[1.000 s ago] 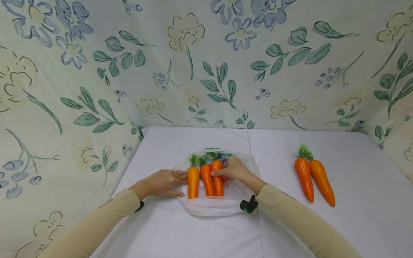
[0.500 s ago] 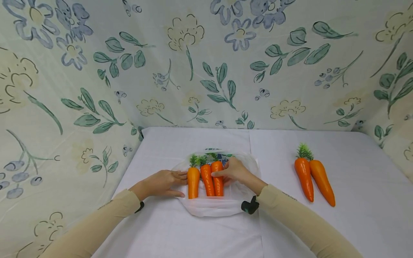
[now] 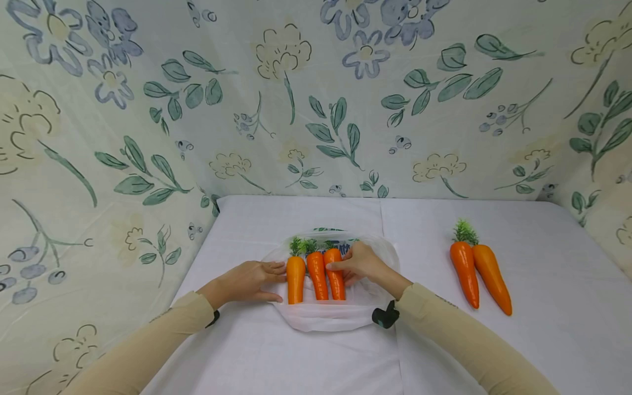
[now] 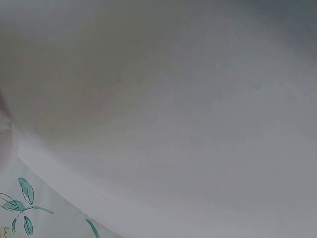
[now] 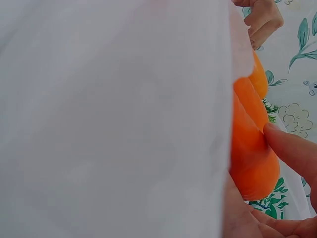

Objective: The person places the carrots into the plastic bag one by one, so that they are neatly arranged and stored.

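Three orange carrots lie side by side in the mouth of a thin white plastic bag [image 3: 326, 319], green tops pointing away and tips covered by its near edge. My right hand [image 3: 362, 262] pinches the right carrot [image 3: 337, 285], its thumb across the upper part. The middle carrot [image 3: 317, 277] lies a little apart from it. By the left carrot [image 3: 295, 280], my left hand [image 3: 247, 281] rests with extended fingertips at its side, thumb spread over the bag's left edge. In the right wrist view, the bag blocks most of the scene beside the held carrot [image 5: 257, 171].
Two more carrots, one red-orange [image 3: 464, 274] and one lighter orange [image 3: 492, 280], lie together at the right on the white-covered table [image 3: 558, 263]. A floral cloth [image 3: 355, 164] hangs behind the table. The left wrist view is mostly white surface [image 4: 188, 139].
The right carrot has tilted, its lower end moving slightly right and widening the gap to the middle carrot. My right hand has shifted slightly right with it; the left stays put.
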Available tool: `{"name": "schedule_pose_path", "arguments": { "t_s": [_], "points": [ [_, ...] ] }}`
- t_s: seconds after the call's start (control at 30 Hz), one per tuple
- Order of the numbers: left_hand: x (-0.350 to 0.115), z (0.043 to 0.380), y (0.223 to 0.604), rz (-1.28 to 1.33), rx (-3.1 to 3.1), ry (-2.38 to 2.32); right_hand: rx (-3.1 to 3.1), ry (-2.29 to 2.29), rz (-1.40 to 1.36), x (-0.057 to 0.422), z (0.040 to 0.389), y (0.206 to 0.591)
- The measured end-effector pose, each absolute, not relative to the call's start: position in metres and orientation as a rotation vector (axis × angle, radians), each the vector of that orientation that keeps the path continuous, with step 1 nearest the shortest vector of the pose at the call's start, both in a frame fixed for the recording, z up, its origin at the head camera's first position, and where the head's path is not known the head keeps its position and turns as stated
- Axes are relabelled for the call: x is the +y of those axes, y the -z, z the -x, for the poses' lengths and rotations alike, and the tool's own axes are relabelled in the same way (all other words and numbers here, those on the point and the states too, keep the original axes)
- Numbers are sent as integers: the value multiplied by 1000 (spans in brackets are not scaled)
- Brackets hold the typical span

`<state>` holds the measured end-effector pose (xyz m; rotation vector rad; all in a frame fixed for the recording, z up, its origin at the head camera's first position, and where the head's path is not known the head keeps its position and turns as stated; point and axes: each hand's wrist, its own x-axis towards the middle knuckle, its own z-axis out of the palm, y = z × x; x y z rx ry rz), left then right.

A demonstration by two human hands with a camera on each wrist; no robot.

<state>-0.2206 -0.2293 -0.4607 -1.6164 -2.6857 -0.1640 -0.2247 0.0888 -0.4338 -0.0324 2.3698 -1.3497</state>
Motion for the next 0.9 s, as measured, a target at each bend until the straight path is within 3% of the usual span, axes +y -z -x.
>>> {"name": "schedule_pose_path", "arguments": {
  "t_s": [0.9],
  "points": [
    [-229,220,463,1586,-2749,177,2392,1287,156,108,227,405]
  ]
}}
